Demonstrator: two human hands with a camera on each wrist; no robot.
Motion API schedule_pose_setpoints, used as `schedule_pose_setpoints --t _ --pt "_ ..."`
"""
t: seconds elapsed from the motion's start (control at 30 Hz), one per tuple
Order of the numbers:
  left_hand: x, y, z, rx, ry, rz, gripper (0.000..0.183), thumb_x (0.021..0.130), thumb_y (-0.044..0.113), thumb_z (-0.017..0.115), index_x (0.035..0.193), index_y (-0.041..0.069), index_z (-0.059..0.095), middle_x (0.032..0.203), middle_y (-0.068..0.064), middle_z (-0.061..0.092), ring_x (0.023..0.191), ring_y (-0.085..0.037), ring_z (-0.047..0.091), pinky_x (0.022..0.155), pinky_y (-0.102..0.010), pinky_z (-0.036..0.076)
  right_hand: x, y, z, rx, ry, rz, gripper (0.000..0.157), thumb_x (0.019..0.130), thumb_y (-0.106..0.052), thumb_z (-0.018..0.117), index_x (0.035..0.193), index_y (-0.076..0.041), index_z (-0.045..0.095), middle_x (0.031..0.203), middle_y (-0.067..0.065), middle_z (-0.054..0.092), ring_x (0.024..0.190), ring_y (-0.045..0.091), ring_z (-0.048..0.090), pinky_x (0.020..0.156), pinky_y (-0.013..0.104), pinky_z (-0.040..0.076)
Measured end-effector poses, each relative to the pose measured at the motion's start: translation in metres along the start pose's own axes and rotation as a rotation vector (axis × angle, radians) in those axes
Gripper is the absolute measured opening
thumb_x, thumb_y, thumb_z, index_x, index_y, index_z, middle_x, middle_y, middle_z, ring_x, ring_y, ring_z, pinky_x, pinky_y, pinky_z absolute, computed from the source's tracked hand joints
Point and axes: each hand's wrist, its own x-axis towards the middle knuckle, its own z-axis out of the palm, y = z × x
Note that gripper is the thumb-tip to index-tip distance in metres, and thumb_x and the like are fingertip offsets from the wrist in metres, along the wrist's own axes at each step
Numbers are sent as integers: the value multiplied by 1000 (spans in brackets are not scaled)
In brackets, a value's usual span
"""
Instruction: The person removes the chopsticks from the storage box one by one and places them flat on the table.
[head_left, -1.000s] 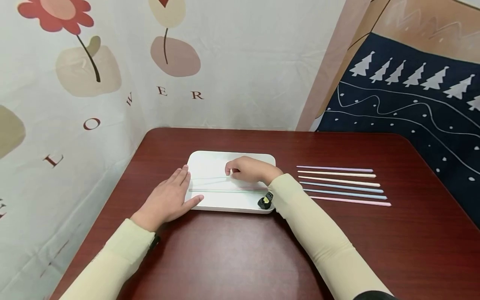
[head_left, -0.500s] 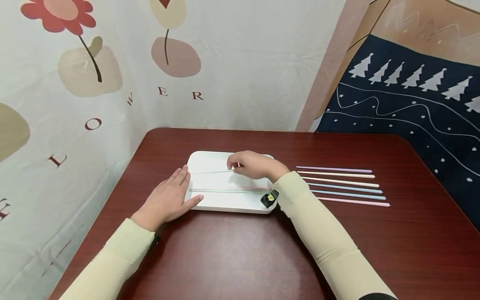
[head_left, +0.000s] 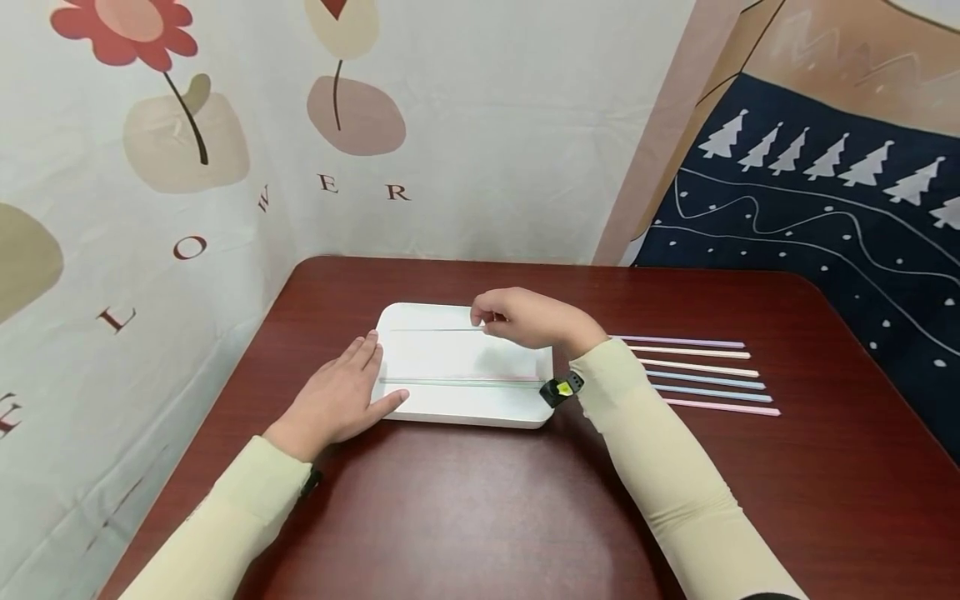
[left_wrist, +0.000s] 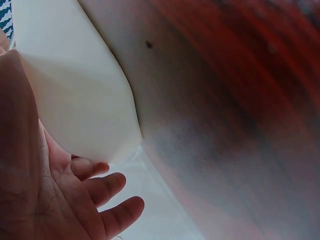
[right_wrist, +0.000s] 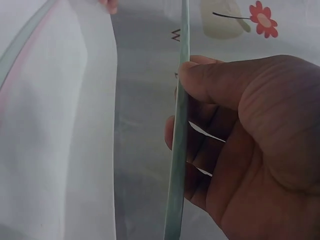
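My right hand (head_left: 536, 318) pinches a thin pale green strip (head_left: 427, 330) above the back part of a white tray (head_left: 450, 407). In the right wrist view the strip (right_wrist: 177, 165) runs lengthwise between thumb and fingertips, looking flat and slightly bent. My left hand (head_left: 330, 396) rests on the tray's left edge, fingers fairly straight, thumb over the near left part. Across the tray lie a green strip (head_left: 450, 384) and a pink strip (head_left: 517, 380), close together. The left wrist view shows the palm side of the left hand (left_wrist: 60, 200), partly out of frame.
To the right of the tray, several similar strips in purple (head_left: 697, 342), cream (head_left: 705, 367), blue (head_left: 712, 389) and pink (head_left: 720, 407) lie in near-parallel rows on the brown table (head_left: 450, 500). My right sleeve (head_left: 660, 467) hides their left ends. A printed curtain (head_left: 495, 167) hangs behind.
My right hand has moved back and to the right with the green strip, away from the strips lying on the tray. The left hand has stayed at the tray's edge.
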Motion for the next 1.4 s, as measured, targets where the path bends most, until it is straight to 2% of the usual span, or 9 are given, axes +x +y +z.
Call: schedule_pose_setpoints --t 0.23,0.67,0.87,1.07,1.4 --pt "0 -1 3 -6 5 7 90 99 62 43 147 -14 33 158 -28 22 145 -43 25 113 -54 30 -26 11 -12 25 -2 77 13 101 -9 56 108 -13 65 100 -3 61 84 16 55 72 33 49" --pt "-2 -1 2 -11 -11 -5 94 98 67 37 148 -13 32 159 -27 21 146 -42 23 112 -57 31 -92 42 -24 61 66 197 14 98 -7 59 101 -19 66 96 -3 62 85 17 56 75 34 49" --pt "-2 -2 3 -12 -14 -8 95 98 68 36 149 -12 32 160 -26 20 146 -42 22 112 -56 31 -118 59 -23 49 85 227 13 97 -5 60 97 -18 65 88 -3 60 80 16 55 71 34 48" --pt "-1 -2 3 -8 -3 4 94 98 67 35 148 -13 33 159 -27 21 145 -43 23 112 -57 31 -146 73 -19 60 73 279 13 96 -3 60 97 -14 66 87 -4 60 82 18 55 73 36 47" --pt "1 -2 1 0 8 18 92 99 64 39 147 -14 33 158 -29 23 144 -44 25 113 -54 29 -190 82 -14 63 19 330 16 96 0 61 96 -16 63 84 -5 55 81 16 53 71 32 45"
